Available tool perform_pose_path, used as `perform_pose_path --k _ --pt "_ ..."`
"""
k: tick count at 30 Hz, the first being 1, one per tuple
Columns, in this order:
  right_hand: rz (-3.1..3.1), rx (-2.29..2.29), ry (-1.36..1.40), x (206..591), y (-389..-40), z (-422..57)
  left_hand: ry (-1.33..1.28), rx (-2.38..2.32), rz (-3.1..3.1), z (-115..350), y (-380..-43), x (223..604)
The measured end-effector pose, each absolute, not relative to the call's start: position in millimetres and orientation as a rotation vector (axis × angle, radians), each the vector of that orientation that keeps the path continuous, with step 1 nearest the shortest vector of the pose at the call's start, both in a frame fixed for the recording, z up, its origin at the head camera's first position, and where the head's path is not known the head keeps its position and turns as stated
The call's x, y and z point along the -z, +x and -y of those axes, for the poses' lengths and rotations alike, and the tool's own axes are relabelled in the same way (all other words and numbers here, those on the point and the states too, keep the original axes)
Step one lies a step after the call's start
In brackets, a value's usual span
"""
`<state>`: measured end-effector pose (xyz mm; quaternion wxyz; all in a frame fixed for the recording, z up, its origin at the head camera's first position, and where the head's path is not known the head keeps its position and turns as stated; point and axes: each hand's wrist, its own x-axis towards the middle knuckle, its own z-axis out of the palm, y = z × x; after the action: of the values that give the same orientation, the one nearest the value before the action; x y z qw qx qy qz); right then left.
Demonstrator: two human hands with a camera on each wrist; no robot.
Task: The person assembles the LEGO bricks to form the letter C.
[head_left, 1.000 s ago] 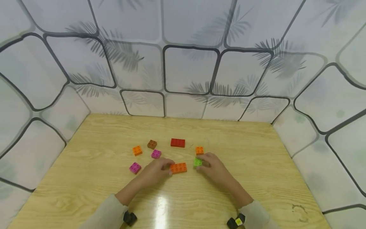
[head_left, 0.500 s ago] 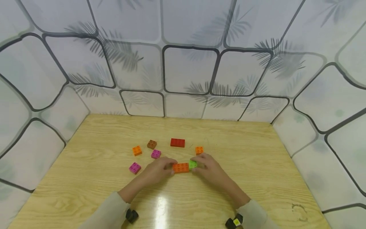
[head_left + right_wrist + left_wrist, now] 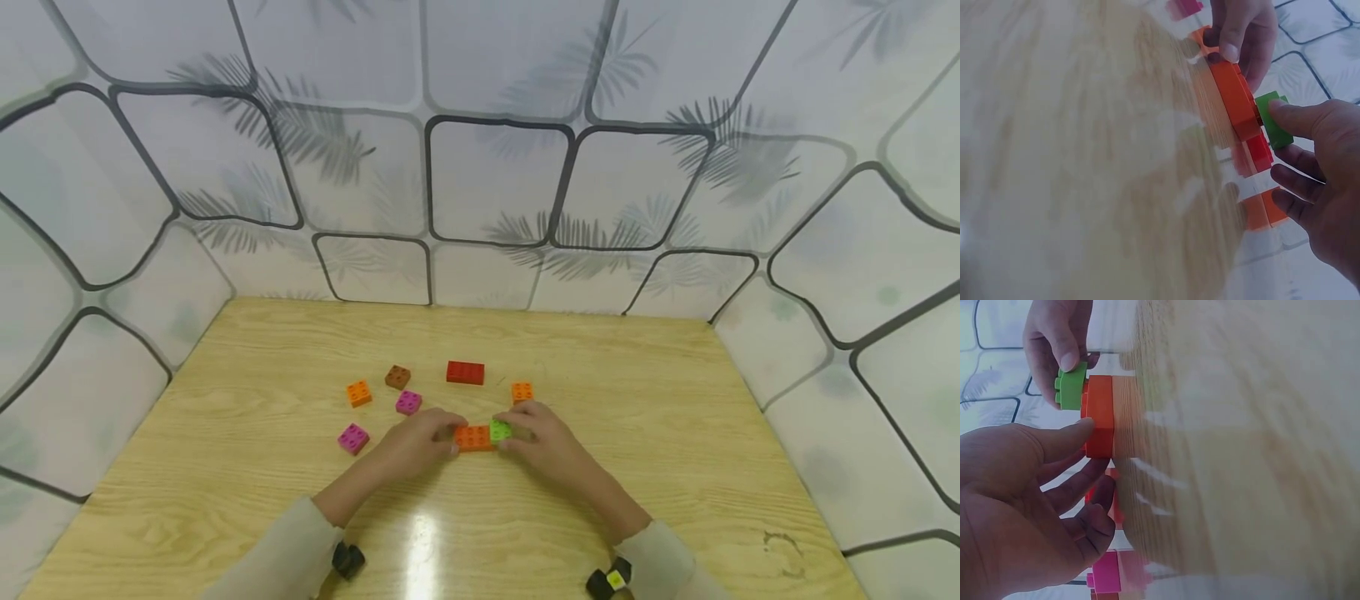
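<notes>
A long orange toy building brick [image 3: 472,438] lies studs-up on the table, its left end pinched between thumb and fingers of my left hand [image 3: 417,444]. My right hand [image 3: 551,444] pinches a small green brick [image 3: 499,431] at the orange brick's right end. In the left wrist view the green brick [image 3: 1072,387] sits at stud height on the end of the orange brick [image 3: 1100,415]. From the right wrist view, the green brick [image 3: 1274,117] looks slightly tilted over the studs; whether it is pressed down fully I cannot tell.
Beyond the hands lie a red brick [image 3: 466,372] and a small orange brick [image 3: 522,392]. To the left are a brown brick [image 3: 397,377], another orange brick [image 3: 359,393] and two magenta bricks [image 3: 408,402]. A patterned wall [image 3: 495,275] borders the table's back.
The green brick has moved left in my right hand, from apart on the table to the orange brick's right end. My left hand and the orange brick have shifted slightly right.
</notes>
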<state>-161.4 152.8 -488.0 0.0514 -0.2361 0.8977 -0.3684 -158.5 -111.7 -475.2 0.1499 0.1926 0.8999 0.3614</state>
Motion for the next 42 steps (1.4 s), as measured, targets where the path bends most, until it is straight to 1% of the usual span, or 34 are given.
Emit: perform_pose_path --k 9,20,34,42 --pt "-2.777 1.052 -0.765 488.7 -160.9 -149.6 0.575 -1.031 -2.592 111.9 -159.2 477.3" --pt "-2.802 0.991 -0.746 484.3 -163.7 -147.5 0.561 -1.035 -2.595 111.9 -159.3 473.7" --pt "-2.699 1.151 -0.690 490.1 -166.4 -152.9 0.520 -1.095 -2.548 116.6 -160.0 475.0" --pt "-2.649 1.201 -0.637 493.9 -168.5 -152.2 0.406 -1.195 -2.575 130.3 -148.6 468.4"
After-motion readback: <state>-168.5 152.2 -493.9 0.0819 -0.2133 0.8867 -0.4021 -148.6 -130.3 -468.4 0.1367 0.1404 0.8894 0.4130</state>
